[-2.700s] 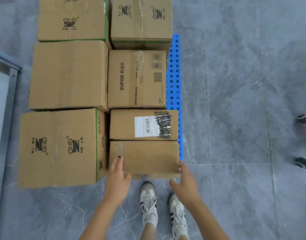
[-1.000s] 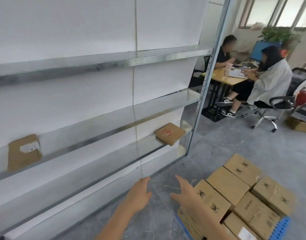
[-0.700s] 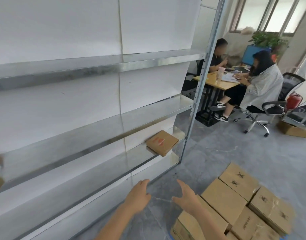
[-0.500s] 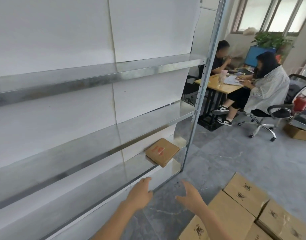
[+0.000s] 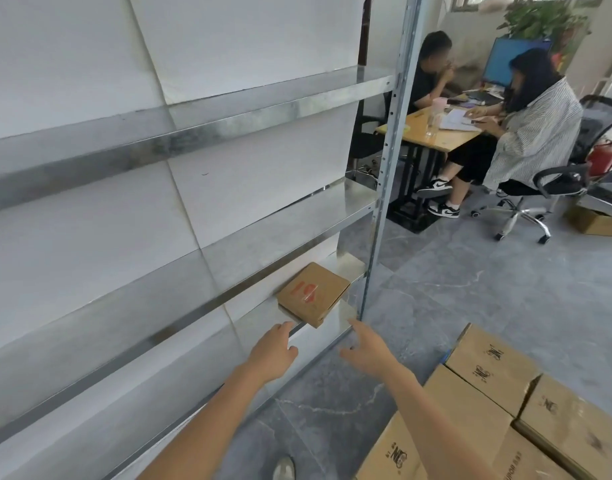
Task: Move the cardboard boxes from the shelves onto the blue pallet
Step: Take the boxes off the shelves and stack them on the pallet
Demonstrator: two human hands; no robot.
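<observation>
flat box [image 5: 313,294] on shelf [image 5: 256,317], stacked boxes [image 5: 491,403] right

I am seeing red marks on the top of the flat box [image 5: 313,294] on the shelf [image 5: 347,266], two or three characters partly under clear tape, but I am not managing to read them. On the stacked boxes at lower right I am reading a black two-letter logo, something like "NC", with small print beneath it too fine to read. It is showing twice on the far box [image 5: 493,362], once on the near box [image 5: 399,457] and once, blurred, on the right box [image 5: 554,407]. At the bottom edge the last box [image 5: 512,469] is showing what look like the letters "UPOR", running sideways and cut by the frame.
</observation>
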